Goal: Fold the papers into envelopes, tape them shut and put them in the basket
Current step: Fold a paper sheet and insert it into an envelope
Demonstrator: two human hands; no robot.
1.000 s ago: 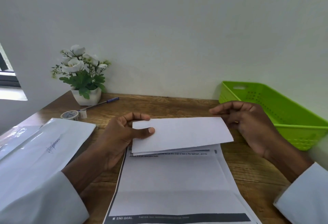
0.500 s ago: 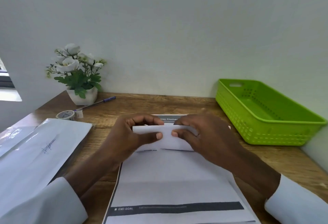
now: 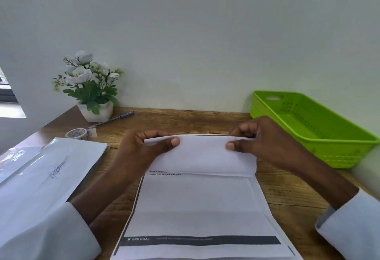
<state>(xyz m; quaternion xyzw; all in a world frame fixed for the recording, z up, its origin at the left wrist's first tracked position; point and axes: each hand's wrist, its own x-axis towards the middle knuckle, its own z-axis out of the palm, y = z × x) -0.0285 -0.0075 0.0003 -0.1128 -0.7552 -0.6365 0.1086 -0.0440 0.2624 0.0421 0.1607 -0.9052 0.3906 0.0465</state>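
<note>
Two hands, left hand [image 3: 141, 152] and right hand [image 3: 265, 142], each have a closed pinch grip on the paper's [image 3: 197, 204] folded top flap. Looks like mid-fold; next it probably needs creasing flat. Basket [image 3: 337, 156] sits right of the right grip.

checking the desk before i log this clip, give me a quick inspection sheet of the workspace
surface: wooden desk, grain visible, against a plain wall.
job's things: printed paper lying flat, its far flap folded toward the person; green basket at right, no envelopes visible in it; tape roll at left.
clutter: pen, potted flowers, stack of white sheets at left.
grippers: left hand and right hand each pinch an end of the folded flap.
cables: nothing seen.
surroundings: window edge at far left.
</note>
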